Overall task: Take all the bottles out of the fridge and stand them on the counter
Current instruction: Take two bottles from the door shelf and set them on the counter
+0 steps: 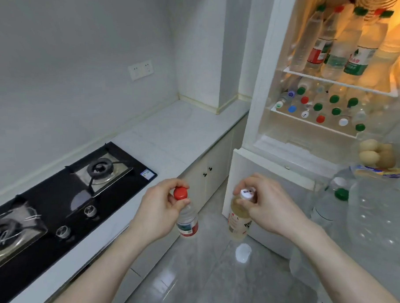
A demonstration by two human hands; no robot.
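Note:
My left hand grips the neck of a clear water bottle with a red cap and a red label. My right hand holds a bottle of yellowish drink by its white cap. Both bottles hang upright over the floor, between the counter and the open fridge. Inside the fridge, several tall bottles stand on the upper shelf. Several more bottles with green, red, blue and white caps fill the lower shelf. The door rack on the right holds further bottles.
A black gas hob with two burners takes up the counter's left part. White cabinets sit under the counter. Eggs lie in the fridge door rack. A wall socket is above the counter. The grey floor lies below my hands.

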